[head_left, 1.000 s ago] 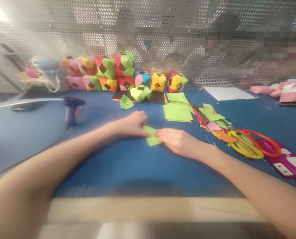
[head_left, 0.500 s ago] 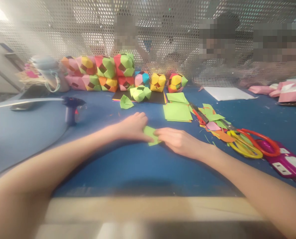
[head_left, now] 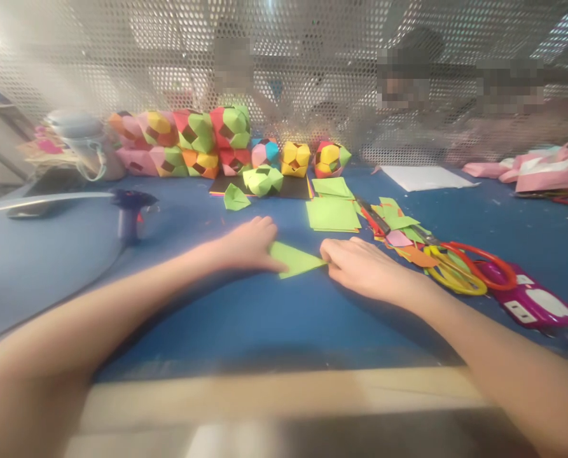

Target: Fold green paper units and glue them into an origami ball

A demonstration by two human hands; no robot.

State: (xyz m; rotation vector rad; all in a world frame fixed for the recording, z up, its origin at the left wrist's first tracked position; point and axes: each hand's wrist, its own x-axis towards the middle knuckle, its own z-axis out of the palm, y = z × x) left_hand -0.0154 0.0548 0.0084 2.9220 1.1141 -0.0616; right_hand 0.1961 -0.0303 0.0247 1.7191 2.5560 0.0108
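A piece of light green paper (head_left: 296, 259) lies on the blue tabletop in front of me, tapering to a point on the right. My left hand (head_left: 250, 245) grips its left end, with the thumb lying over the edge and the other fingers partly hidden. At the pointed right tip, the closed fingers of my right hand (head_left: 355, 264) pinch the paper. Just beyond my hands rests a stack of green paper squares (head_left: 334, 214). Farther back sit a small folded green paper piece (head_left: 236, 198) and a green folded paper ball (head_left: 263, 180).
Colourful folded paper balls (head_left: 195, 130) are stacked along the perforated metal screen (head_left: 350, 83). A glue gun (head_left: 130, 213) stands at left. On the right lie paper scraps (head_left: 398, 219), yellow-handled scissors (head_left: 455, 273), red-handled scissors (head_left: 488, 264) and a purple case (head_left: 536, 302).
My right hand has moved right along the green paper to its tip, uncovering more of it. My left hand stays at the left end. The view has shifted slightly.
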